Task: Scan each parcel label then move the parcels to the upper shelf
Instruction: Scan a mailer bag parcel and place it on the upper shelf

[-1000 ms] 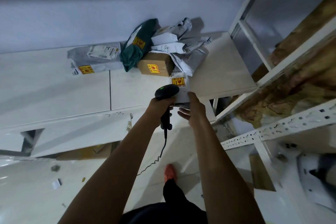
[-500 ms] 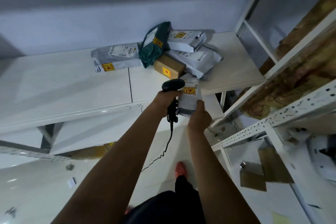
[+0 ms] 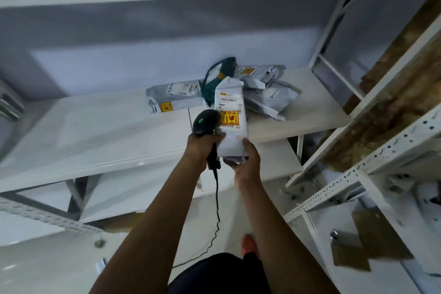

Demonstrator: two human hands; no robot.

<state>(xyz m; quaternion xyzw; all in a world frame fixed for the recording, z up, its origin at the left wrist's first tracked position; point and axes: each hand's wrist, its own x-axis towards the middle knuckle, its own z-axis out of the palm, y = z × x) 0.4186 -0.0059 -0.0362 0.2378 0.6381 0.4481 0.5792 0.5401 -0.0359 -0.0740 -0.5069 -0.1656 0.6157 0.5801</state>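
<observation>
Gripping the black handheld scanner (image 3: 206, 122), the left hand (image 3: 202, 148) should tilt its head toward the barcode label (image 3: 228, 100) above; the right hand (image 3: 245, 162) clasps the white plastic mailer parcel (image 3: 232, 133) upright beside it.

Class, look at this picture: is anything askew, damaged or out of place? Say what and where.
The parcels at the back of the shelf lie in a crumpled, overlapping heap, a green one propped on edge among them. No tear or spill shows.
</observation>
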